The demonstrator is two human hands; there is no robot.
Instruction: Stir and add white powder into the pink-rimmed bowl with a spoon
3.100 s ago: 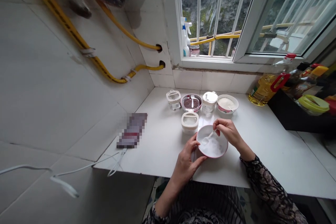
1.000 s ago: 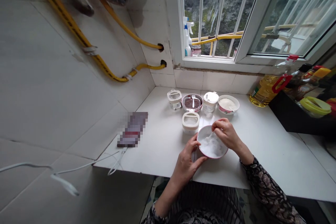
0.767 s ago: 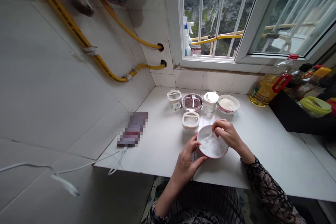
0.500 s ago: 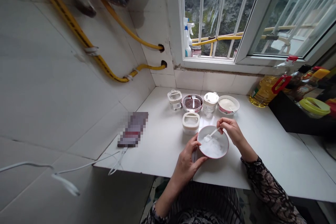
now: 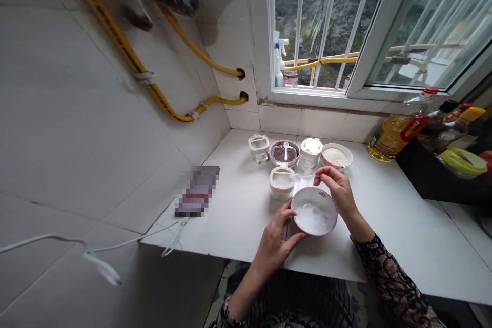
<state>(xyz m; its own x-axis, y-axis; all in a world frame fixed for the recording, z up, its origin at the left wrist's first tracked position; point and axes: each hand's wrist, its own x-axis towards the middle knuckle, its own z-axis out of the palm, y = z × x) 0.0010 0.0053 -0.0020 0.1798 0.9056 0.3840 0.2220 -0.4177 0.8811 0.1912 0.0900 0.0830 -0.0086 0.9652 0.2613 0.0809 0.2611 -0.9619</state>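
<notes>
My left hand [image 5: 279, 233] grips the near left side of a white bowl [image 5: 326, 204] with a pink rim. White granular stuff [image 5: 313, 217] lies in the bowl. Between the fingertips of my right hand [image 5: 336, 187] is the handle of a small white spoon [image 5: 305, 177]. The spoon's head is over the near right edge of a square clear container [image 5: 281, 189] with a pale rim. Whether the spoon carries anything is hard to make out.
Behind stand another clear container [image 5: 259, 155], a bowl of dark grains [image 5: 291, 156] with a white spoon on it, a lidded container [image 5: 310, 156] and a bowl of pale powder [image 5: 335, 156]. An oil bottle [image 5: 388, 138] and a black condiment box [image 5: 415, 171] are at right; a blurred-out dark object [image 5: 200, 192] lies left.
My right hand has lifted the spoon out of the bowl and brought its head up and left to the square container. My left hand still holds the bowl. The whole view has shifted slightly.
</notes>
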